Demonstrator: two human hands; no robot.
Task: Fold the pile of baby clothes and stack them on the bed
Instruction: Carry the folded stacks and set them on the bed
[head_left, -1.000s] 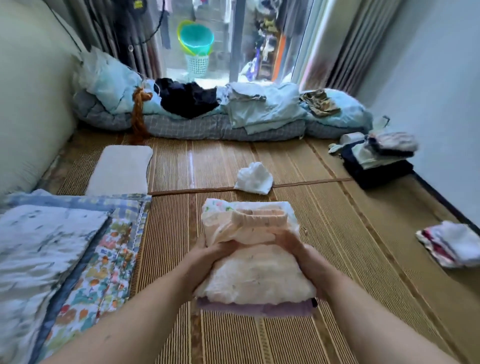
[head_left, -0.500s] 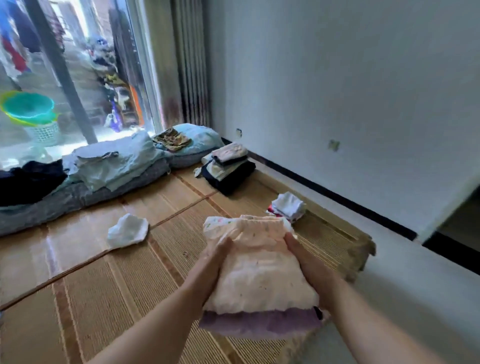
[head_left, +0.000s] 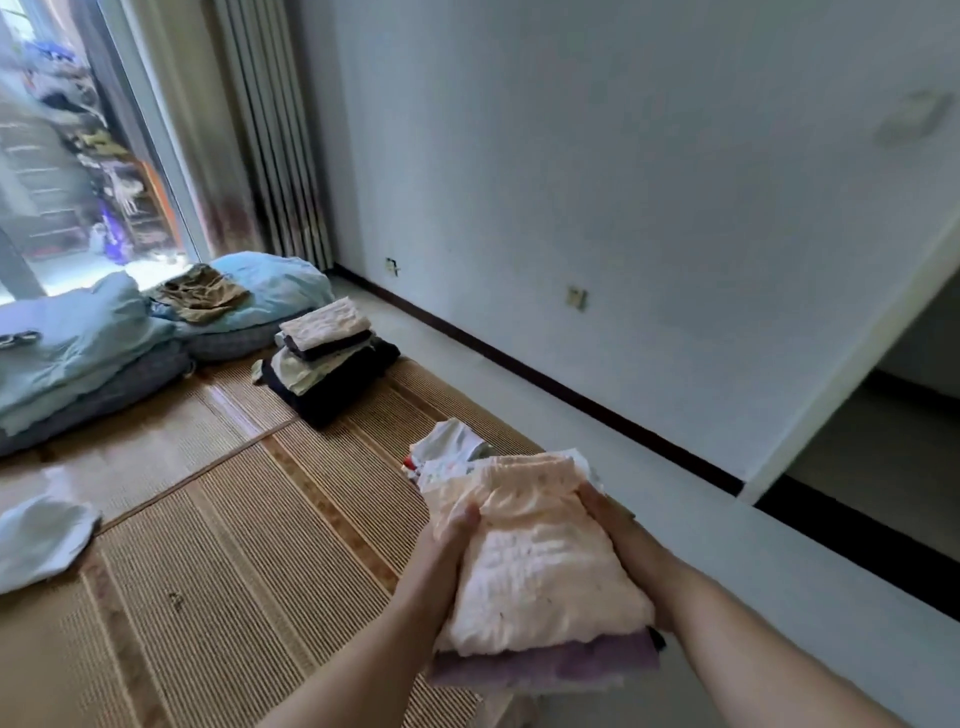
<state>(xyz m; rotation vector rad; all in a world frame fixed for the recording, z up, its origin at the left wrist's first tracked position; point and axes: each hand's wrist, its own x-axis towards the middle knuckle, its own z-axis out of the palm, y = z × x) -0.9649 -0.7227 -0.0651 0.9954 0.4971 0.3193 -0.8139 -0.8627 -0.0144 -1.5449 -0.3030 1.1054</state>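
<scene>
While both hands clasp the folded stack of baby clothes (head_left: 540, 571) by its sides, left hand (head_left: 452, 540) on the left edge and right hand (head_left: 618, 525) on the right, the stack is held above the woven mat (head_left: 234, 571) near its right edge, peach piece on top, purple at the bottom. Just behind it, partly hidden, lies a small white folded pile (head_left: 452, 449); farther back a dark folded stack (head_left: 332, 364) sits beside the blue bedding (head_left: 78, 343), which carries an olive garment (head_left: 200, 293). A loose white cloth (head_left: 41, 540) lies well apart on the mat, far left.
</scene>
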